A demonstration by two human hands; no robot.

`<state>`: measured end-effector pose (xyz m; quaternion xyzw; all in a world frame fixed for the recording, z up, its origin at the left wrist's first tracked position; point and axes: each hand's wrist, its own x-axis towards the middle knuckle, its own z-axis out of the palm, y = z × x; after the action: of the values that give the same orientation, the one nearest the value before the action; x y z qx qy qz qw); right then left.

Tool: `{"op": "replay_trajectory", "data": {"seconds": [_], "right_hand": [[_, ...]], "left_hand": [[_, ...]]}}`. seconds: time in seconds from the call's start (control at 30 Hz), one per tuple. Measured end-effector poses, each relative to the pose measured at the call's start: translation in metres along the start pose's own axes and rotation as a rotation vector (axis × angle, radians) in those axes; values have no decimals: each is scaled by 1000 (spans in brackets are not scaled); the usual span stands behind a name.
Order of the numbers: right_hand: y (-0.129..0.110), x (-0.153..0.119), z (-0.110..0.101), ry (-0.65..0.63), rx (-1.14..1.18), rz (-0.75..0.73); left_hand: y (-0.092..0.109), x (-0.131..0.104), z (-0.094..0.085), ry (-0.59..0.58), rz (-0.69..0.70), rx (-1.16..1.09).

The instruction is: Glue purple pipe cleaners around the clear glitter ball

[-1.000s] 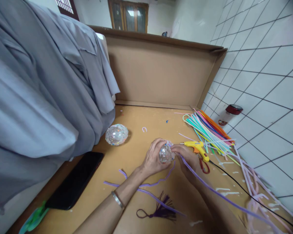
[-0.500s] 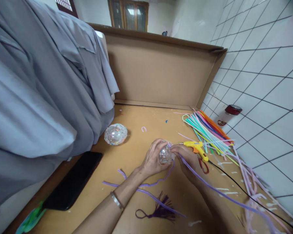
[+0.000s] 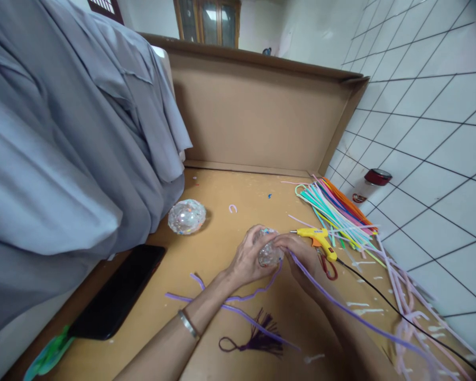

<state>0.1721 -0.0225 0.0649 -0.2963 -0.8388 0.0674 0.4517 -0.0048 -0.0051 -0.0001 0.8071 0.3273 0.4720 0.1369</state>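
Note:
A small clear dome-shaped piece (image 3: 267,254), speckled with coloured bits, sits in the grip of my left hand (image 3: 244,259), whose fingers wrap round its side. My right hand (image 3: 299,254) has its fingers closed at the dome's right rim, pinching a long purple pipe cleaner (image 3: 341,304) that trails off to the lower right. Part of the purple strand also hangs below the dome and runs left under my left wrist. Nearer to me, a dark purple tassel (image 3: 257,338) lies beneath another purple strand. The fingertips of my right hand are partly hidden.
Beside my right hand rest a yellow glue gun (image 3: 319,242) with a black cord and red-handled scissors (image 3: 330,269). Coloured pipe cleaners (image 3: 337,211) and a red-lidded jar (image 3: 368,186) are at right. Left are a clear bowl (image 3: 186,216), black phone (image 3: 119,293) and grey cloth (image 3: 63,137).
My right hand's fingers have shifted slightly left over the dome's rim, and the dome has turned a little in my left hand. The other things lie as before.

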Motion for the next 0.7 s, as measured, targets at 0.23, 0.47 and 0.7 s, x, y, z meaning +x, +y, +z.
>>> {"op": "replay_trajectory", "data": {"seconds": [0.23,0.47,0.7], "right_hand": [[4,-8,2,-29,28,46],[-7,-1,-4,-14,-99,38],[-4,-4,-4,11,-367,-33]], "left_hand": [[3,3,-1,11,-16,-9],[6,5,-3,18,-36,-7],[6,4,-4,14,-78,-33]]}}
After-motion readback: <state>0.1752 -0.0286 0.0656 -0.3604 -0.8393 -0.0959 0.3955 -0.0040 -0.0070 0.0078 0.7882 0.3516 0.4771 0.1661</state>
